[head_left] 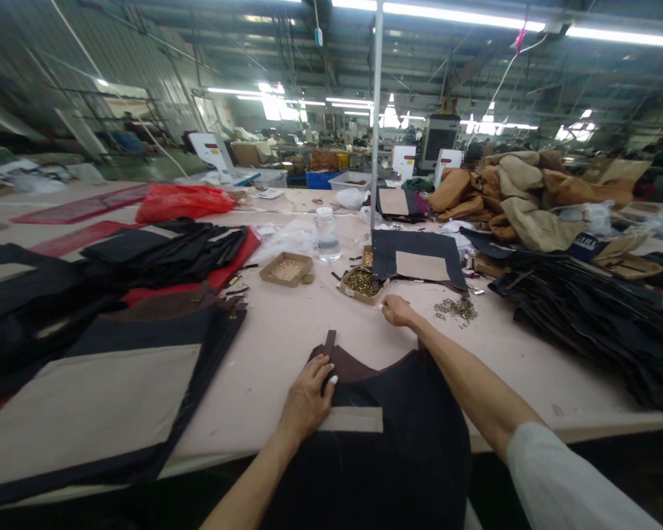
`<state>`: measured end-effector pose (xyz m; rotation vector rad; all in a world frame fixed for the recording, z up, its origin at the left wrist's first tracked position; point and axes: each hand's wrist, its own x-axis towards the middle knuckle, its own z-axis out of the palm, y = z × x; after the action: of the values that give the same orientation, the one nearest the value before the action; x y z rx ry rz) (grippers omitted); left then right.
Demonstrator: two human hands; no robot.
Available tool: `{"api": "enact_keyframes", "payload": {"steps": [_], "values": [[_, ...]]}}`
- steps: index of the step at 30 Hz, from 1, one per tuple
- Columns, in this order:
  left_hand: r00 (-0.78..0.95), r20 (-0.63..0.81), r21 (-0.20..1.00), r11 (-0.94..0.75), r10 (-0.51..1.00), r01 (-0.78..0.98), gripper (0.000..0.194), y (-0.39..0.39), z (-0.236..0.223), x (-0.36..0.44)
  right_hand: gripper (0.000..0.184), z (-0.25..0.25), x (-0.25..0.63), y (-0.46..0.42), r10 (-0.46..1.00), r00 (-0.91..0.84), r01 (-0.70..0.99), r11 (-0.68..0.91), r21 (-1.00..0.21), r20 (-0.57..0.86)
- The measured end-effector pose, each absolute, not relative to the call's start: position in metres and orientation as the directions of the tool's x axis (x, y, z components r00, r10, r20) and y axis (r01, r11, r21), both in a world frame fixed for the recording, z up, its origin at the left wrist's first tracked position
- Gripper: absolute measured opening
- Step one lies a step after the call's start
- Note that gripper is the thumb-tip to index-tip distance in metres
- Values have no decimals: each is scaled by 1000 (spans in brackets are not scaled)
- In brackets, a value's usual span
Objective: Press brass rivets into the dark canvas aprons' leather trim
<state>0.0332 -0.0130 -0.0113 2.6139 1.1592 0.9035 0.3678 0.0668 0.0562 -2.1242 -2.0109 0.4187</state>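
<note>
Spread over the table's front edge is a dark apron-like fabric piece [398, 456] with brown trim along its curved top and a beige strip. My left hand [309, 394] lies on its upper left corner, fingers stretched over the trim beside a short brown strap [330, 343]. My right hand [398, 311] is farther forward, its fingers curled together at the near corner of a small box [359, 294] of brass-coloured metal parts. What those fingers hold, if anything, is hidden. A loose heap of metal rings or buckles [456, 309] lies to the right of that hand.
Dark sewn pieces are stacked at the left [104, 383] and right [586, 324]. Behind the boxes stand a clear bottle [327, 237] and an upright metal pole [376, 118]. Another shallow box [286, 269] holds small parts. A red plastic bag [182, 202] lies farther back.
</note>
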Motion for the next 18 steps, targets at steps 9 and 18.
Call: {"api": "enact_keyframes", "payload": {"steps": [9, 18], "values": [[497, 473, 431, -683, 728, 590, 31, -42, -2, 30, 15, 18, 243, 36, 949, -316, 784, 268, -561, 11], [480, 484, 493, -681, 732, 541, 26, -45, 3, 25, 17, 2, 212, 30, 932, -361, 833, 310, -458, -25]]}}
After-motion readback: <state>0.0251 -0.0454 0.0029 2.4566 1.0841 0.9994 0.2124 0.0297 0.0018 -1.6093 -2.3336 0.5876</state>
